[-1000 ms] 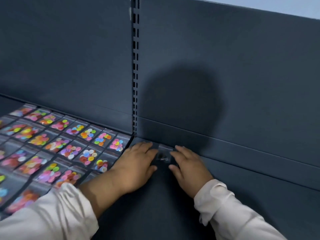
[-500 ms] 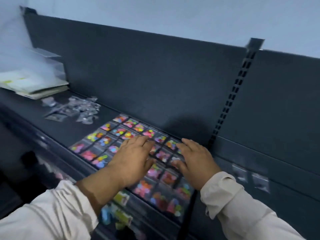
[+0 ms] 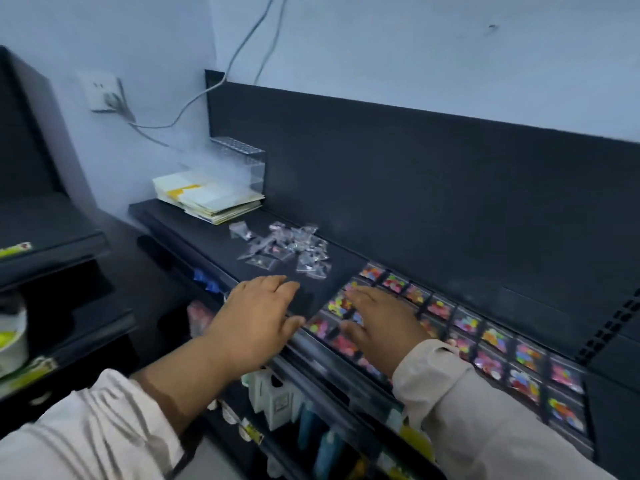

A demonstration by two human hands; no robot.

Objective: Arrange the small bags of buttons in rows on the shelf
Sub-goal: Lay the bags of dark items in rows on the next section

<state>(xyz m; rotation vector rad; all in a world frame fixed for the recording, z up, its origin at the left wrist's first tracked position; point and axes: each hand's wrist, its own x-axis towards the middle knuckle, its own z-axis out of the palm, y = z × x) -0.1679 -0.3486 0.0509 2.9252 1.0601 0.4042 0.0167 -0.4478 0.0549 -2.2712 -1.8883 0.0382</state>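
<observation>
Left hand: the left hand [image 3: 258,318] is at the centre of the frame, palm down, fingers straight and close together, thumb a little apart; it holds nothing.
Right hand: the right hand [image 3: 381,323] is just right of it, also flat with straight fingers and nothing in it, over the left end of the rows; I cannot tell if it touches them.
Why so: both hands point toward the loose pile, so I judge they go to fetch the next bags.
Loose bags: the loose bags [image 3: 291,249] lie in a heap above the left hand, near it but apart; they are clear, and their content is too small to tell.
Rows of bags: the rows of bags [image 3: 485,341] run to the lower right, side by side, each bag with coloured buttons inside.
Shelf: the dark shelf [image 3: 214,237] has a bare strip between heap and rows, probably for the next bags.
Other containers: a clear box [image 3: 242,161] stands behind a stack of papers [image 3: 207,199] at upper left; its content is unclear.
</observation>
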